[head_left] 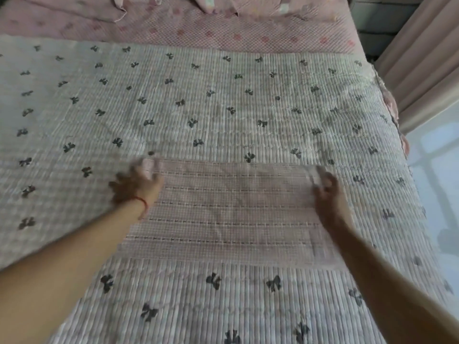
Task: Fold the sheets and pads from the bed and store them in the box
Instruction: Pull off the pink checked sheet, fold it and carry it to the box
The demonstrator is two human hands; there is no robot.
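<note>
A pale quilted pad printed with small dark bows (pixel 223 108) lies spread across the bed, and on it, near the person, sits a smaller pink checked pad with dashed stitch lines (pixel 228 209). The left hand (pixel 135 184) is at that pink pad's far left corner and the right hand (pixel 327 187) at its far right corner. Both appear to pinch the far edge, though motion blur smears the fingers, so how tightly they hold cannot be told for certain.

To fold well, I judge both corners should travel together at the same height and land squarely on the near edge (a skewed fold only grows worse with each further fold). A flat palm run outward along the crease would then press out trapped air.

Much stays unseen. No storage box shows anywhere in view. At the head of the bed a pink dotted sheet (pixel 248 31) lies partly under crumpled pink bedding (pixel 74 8), cut off by the frame. A beige curtain (pixel 409 58) hangs at right, and the bow-printed pad's left edge runs out of view.
</note>
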